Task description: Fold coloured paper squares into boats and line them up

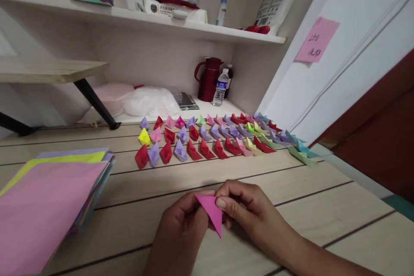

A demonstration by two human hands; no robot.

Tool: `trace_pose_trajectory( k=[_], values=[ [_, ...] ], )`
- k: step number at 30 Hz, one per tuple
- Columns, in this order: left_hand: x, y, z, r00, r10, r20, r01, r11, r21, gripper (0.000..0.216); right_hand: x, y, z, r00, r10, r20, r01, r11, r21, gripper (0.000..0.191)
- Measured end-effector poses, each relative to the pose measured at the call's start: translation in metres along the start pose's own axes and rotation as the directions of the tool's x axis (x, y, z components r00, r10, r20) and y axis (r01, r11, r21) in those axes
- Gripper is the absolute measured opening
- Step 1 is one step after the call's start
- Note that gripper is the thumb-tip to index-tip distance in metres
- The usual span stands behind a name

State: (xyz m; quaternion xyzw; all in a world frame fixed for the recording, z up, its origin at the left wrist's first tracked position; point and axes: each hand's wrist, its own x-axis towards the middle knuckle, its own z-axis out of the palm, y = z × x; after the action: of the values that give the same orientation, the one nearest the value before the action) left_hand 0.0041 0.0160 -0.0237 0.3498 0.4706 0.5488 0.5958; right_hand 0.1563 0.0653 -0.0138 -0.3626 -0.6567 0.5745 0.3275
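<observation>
A folded piece of bright pink paper with a triangular face is held between both hands above the table. My left hand grips its left side, with the fingers mostly hidden behind the paper. On the upper right corner, my right hand pinches the paper between thumb and fingers. Beyond the hands stand rows of small folded paper boats in red, purple, pink, yellow and green, among them a red boat and a yellow boat.
A stack of coloured paper sheets lies at the left of the slatted table. Behind the boats are a water bottle, a dark red jug and a white plastic bag. A shelf hangs above.
</observation>
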Motion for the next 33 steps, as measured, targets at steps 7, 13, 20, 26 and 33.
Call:
trace_pose_trajectory(
  k=[7, 13, 20, 26, 33],
  values=[
    [-0.004, 0.004, 0.001, 1.000, 0.006, 0.000, -0.006, 0.996, 0.094, 0.021, -0.004, 0.000, 0.000, 1.000, 0.007, -0.002, -0.007, 0.999, -0.044, 0.031],
    [-0.009, -0.001, 0.002, 0.994, 0.023, -0.106, -0.003, 0.982, 0.190, 0.018, -0.002, 0.003, 0.004, 0.999, 0.045, -0.011, -0.044, 0.998, 0.055, 0.030],
    [-0.006, -0.005, 0.005, 0.914, 0.117, -0.388, -0.012, 0.965, 0.262, 0.010, -0.014, 0.001, 0.010, 0.989, -0.074, -0.126, 0.075, 0.997, 0.006, 0.021],
    [0.001, -0.019, -0.006, 0.926, 0.188, -0.327, -0.074, 0.940, 0.333, 0.014, -0.022, -0.005, 0.014, 0.949, -0.309, 0.066, 0.312, 0.884, -0.348, 0.026],
    [0.002, -0.025, -0.008, 0.941, 0.219, -0.258, -0.102, 0.910, 0.402, 0.010, -0.016, -0.003, 0.016, 0.925, -0.367, 0.098, 0.370, 0.813, -0.449, 0.031]
  ],
)
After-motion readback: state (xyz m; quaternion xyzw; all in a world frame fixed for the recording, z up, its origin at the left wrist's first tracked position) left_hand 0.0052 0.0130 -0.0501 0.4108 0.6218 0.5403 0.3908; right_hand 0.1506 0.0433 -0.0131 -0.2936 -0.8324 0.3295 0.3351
